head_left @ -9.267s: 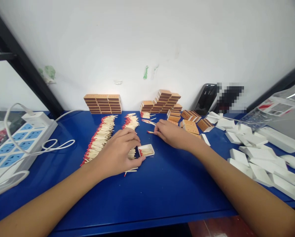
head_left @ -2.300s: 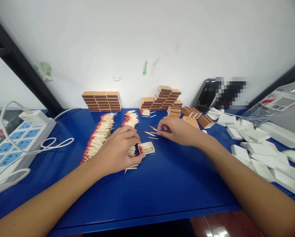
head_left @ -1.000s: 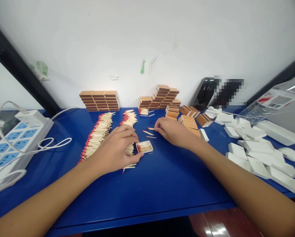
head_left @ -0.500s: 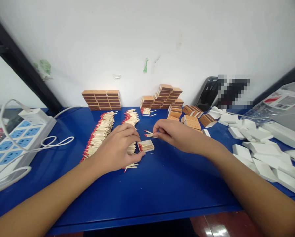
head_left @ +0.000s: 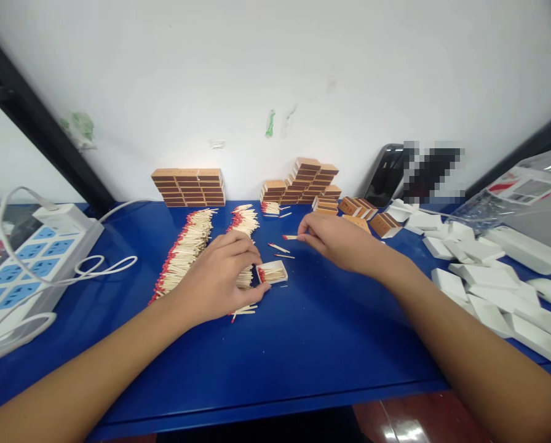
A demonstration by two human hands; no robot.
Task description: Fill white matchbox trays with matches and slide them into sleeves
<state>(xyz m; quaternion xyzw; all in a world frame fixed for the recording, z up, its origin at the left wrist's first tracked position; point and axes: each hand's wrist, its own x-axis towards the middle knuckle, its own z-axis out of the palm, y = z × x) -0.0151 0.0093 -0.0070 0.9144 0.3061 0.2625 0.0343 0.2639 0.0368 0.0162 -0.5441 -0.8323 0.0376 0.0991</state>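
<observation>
My left hand is curled around the left end of a small white matchbox tray, thumb at the near side and fingertips at the far side. Red-tipped matches lie inside the tray. To the right and a little farther back, my right hand pinches a few matches just above the table, their red heads pointing left. Loose matches rest on the blue table between the hands. A long row of matches and a shorter one lie beyond and beside my left hand, which partly hides them.
Brown matchboxes stand against the wall in a left stack and a stepped right stack. More matchboxes lie behind my right hand. White trays are heaped at right. A power strip with cables lies left; a phone leans behind.
My right hand has moved slightly up and right, lifting matches away from the loose ones, which stay on the table. My left hand stays at the tray.
</observation>
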